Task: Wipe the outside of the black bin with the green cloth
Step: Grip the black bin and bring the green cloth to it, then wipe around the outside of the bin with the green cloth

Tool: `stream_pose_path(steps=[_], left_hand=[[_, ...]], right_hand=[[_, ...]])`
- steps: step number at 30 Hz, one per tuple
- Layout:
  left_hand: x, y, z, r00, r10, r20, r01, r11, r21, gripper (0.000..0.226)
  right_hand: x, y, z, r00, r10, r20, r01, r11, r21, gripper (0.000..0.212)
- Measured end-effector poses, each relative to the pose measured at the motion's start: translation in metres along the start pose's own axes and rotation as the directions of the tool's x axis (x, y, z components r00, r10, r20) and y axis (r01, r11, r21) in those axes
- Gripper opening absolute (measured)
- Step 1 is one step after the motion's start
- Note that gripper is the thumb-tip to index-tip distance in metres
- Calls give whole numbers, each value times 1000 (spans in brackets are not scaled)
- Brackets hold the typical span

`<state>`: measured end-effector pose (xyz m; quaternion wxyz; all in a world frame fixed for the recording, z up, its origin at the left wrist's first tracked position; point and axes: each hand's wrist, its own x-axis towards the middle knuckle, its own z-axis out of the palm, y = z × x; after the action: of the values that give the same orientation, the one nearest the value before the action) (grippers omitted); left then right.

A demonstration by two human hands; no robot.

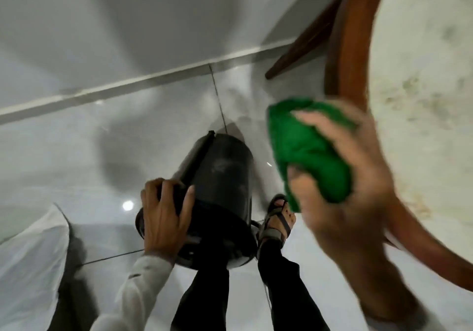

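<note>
The left hand (163, 218) gripped the rim of the black bin (222, 177), which stood tilted on the tiled floor (76, 151), while the right hand (343, 177), blurred and raised clear of it, clutched the green cloth (309, 149).

The left hand (163, 218) comes out of a long, pale grey-white sleeve (138, 287) with a buttoned cuff. Both legs wear black trousers (279, 287). The one visible foot wears an open strapped sandal (275, 224) in grey and dark brown, toes bare.
</note>
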<state>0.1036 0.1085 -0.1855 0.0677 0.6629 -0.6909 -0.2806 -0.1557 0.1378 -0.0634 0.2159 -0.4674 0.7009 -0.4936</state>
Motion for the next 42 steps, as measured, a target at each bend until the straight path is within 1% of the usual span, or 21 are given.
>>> stream_pose_path(steps=[2, 4, 5, 7, 9, 11, 14, 16, 18, 20, 23, 26, 28, 29, 30, 32, 34, 35, 37, 40, 42], left_hand=[[-18, -25, 2, 998, 19, -67, -22, 999, -40, 43], [-25, -46, 5, 993, -5, -115, -3, 997, -75, 40], [-31, -55, 7, 991, -19, -134, 3, 993, -117, 41], [-38, -62, 9, 983, -12, -183, -19, 985, -169, 46], [-37, -73, 11, 978, -13, -209, -28, 981, -193, 48], [-36, -86, 13, 974, -13, -224, -36, 976, -214, 49], [-38, -97, 14, 966, -16, -259, -46, 972, -230, 51], [-34, -93, 15, 959, -46, -279, -27, 967, -254, 52], [-26, -87, 15, 946, -97, -309, 5, 959, -284, 50], [-14, -79, 14, 933, -139, -331, 38, 955, -293, 47], [6, -77, 8, 918, -198, -342, 96, 951, -293, 39], [25, -75, 2, 929, -173, -328, 94, 966, -242, 37], [30, -72, 2, 937, -143, -318, 79, 975, -206, 40], [31, -71, 2, 936, -155, -315, 93, 975, -204, 42], [33, -71, 2, 931, -178, -317, 114, 971, -209, 44], [39, -68, 3, 912, -231, -339, 162, 962, -220, 47], [47, -67, 5, 888, -281, -365, 215, 954, -211, 49], [51, -67, 6, 875, -303, -377, 237, 948, -213, 51], [60, -69, 2, 867, -320, -382, 251, 943, -220, 55], [71, -67, -2, 879, -317, -357, 253, 943, -216, 49], [74, -56, 0, 893, -299, -337, 244, 950, -196, 47]], right_hand=[[-42, 4, 43, 966, 201, 161, -208, 978, 27, 51], [-63, 34, 76, 871, 362, 333, -409, 909, 83, 50], [-75, 51, 92, 808, 403, 430, -462, 886, 39, 53], [-95, 65, 123, 696, 360, 621, -408, 910, -70, 59], [-115, 96, 151, 674, 256, 693, -214, 965, -149, 61], [-111, 129, 169, 697, 298, 652, -170, 952, -253, 64], [-85, 169, 185, 723, 520, 455, -416, 854, -313, 66], [-67, 188, 193, 649, 679, 344, -639, 731, -239, 65], [-56, 189, 198, 584, 748, 314, -750, 646, -141, 62], [-59, 172, 191, 601, 709, 369, -740, 668, -79, 62], [-95, 132, 169, 695, 511, 505, -609, 792, 37, 63], [-133, 114, 153, 755, 321, 573, -497, 849, 180, 60], [-128, 131, 155, 764, 346, 544, -502, 849, 165, 58], [-120, 147, 159, 755, 434, 491, -553, 824, 122, 56], [-110, 165, 165, 713, 562, 420, -645, 761, 76, 54], [-81, 199, 174, 499, 798, 339, -857, 513, 52, 51], [-62, 220, 181, 277, 877, 393, -961, 249, 123, 51], [-57, 223, 184, 239, 869, 434, -970, 191, 152, 52], [-52, 214, 187, 306, 818, 486, -951, 237, 200, 52], [-53, 183, 177, 525, 657, 541, -843, 490, 223, 61], [-57, 163, 164, 587, 527, 614, -753, 634, 176, 61]])
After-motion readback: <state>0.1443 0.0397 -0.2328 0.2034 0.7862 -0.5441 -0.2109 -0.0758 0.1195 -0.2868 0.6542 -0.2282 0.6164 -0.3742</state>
